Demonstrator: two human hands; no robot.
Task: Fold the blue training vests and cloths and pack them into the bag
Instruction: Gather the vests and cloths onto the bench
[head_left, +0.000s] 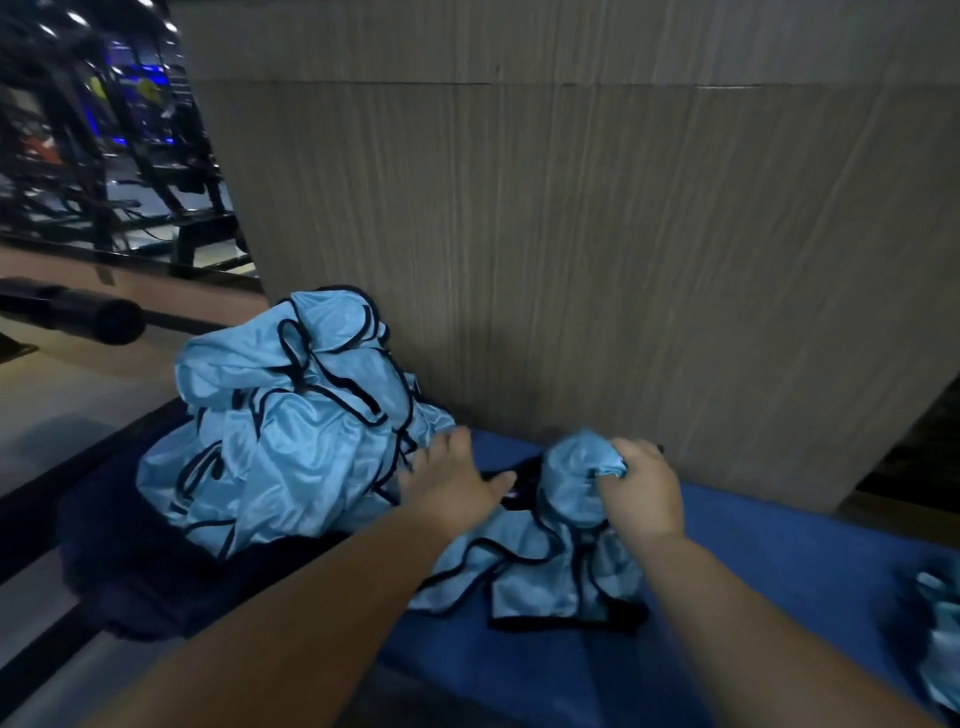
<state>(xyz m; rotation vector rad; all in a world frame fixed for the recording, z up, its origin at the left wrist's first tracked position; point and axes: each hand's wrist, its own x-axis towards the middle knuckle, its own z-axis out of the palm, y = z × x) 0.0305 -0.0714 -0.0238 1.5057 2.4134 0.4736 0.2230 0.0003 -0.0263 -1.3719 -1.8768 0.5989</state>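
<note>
Glossy satin vests (291, 415), matt cloth bench (779, 561).

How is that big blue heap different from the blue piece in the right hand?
The heap is bigger, many vests bunched together; the held vest looks single. No hand grips the heap; the right hand grips the held vest. Both are light blue with dark trim.

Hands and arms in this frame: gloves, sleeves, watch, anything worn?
Nothing worn that shows. Left hand and right hand are bare, no gloves or rings visible; no sleeves, watch or bands anywhere up to the frame edge.
</note>
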